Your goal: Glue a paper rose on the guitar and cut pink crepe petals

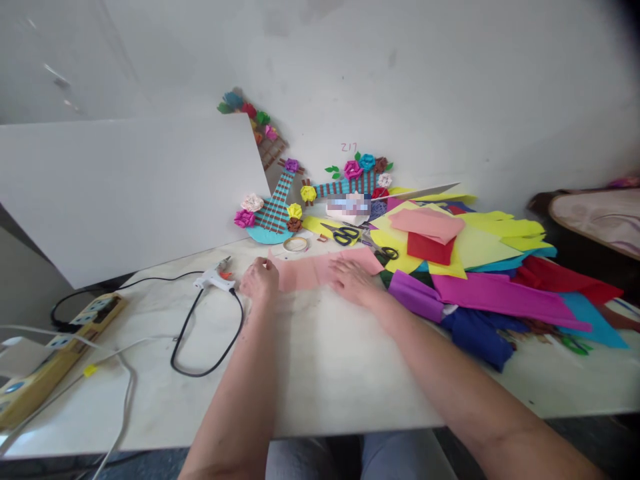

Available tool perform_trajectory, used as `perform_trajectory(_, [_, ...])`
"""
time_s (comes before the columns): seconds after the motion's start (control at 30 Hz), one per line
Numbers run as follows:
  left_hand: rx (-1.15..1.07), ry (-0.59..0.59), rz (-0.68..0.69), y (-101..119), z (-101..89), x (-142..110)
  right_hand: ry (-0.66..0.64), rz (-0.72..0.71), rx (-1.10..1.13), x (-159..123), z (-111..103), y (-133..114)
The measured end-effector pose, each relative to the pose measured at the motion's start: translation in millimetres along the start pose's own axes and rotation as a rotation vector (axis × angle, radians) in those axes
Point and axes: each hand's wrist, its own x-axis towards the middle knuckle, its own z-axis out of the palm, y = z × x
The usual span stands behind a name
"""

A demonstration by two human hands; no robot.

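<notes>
A strip of pink craft paper (303, 275) lies flat on the white table, with a faint crease near its middle. At its left end my left hand (261, 279) is closed, fingers curled and pinching the paper's edge. My right hand (353, 281) rests on the right half of the strip, fingers stretched out and spread. Just behind the paper are a roll of tape (296, 245) and black-handled scissors (346, 235). Another pair of scissors (387, 253) lies by the strip's right end. The white hot glue gun (215, 277) sits left of my left hand.
Coloured sheets (500, 293) are heaped on the right. Guitar-shaped crafts with paper flowers (274, 217) lean at the back wall, near a large white board (135, 193). A power strip (95, 320) and loose cables lie left. The table's front edge (360, 430) is close to me.
</notes>
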Motion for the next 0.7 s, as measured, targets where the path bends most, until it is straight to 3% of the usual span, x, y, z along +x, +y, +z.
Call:
perform_trajectory(0.13, [-0.025, 0.016, 0.069, 10.4, 5.3, -9.5, -0.103, -0.084, 0.021, 1.4, 7.6, -4.4])
perform_trajectory(0.33, [-0.208, -0.232, 0.165, 20.5, 19.1, -18.8, -0.019, -0.096, 0.012, 2.0, 8.6, -5.1])
perform_trajectory(0.4, [-0.286, -0.266, 0.171, 19.6, 19.9, -16.9, 0.011, -0.114, 0.016, 0.7, 8.8, -5.1])
perform_trajectory(0.57, [-0.164, -0.153, 0.070, 14.6, 16.8, -10.6, 0.118, -0.132, 0.076, 1.3, 10.8, -5.9])
perform_trajectory(0.7, [0.042, -0.073, 0.172, 10.6, 18.7, -9.9, 0.159, -0.072, 0.164, 16.3, 6.2, -14.6])
